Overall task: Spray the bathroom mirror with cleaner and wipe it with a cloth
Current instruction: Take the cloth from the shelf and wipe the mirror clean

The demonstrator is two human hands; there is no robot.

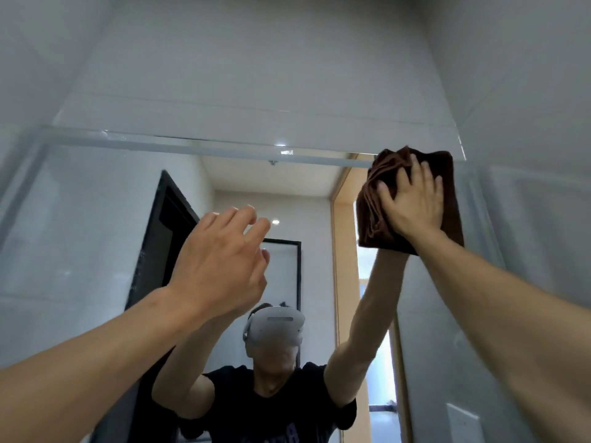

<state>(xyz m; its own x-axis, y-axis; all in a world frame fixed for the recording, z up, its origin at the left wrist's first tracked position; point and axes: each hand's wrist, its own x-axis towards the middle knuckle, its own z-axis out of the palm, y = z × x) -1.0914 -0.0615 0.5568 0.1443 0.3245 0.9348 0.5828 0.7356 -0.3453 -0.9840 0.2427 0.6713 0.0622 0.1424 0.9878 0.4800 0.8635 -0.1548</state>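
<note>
The wall-mounted mirror bears a bunched brown cloth flat against its glass. The cloth sits near the upper right corner.

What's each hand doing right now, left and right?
Left hand: open, fingers loosely curled, holds nothing.
Right hand: open, spread fingers pressing the folded brown cloth against the wall mirror.

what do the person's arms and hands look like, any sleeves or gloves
Both arms are bare from the frame edge to the wrist: no sleeves in direct view. The left hand and right hand wear no gloves, and no rings, watch or bands show. The mirror reflection shows a dark short-sleeved T-shirt.
</note>
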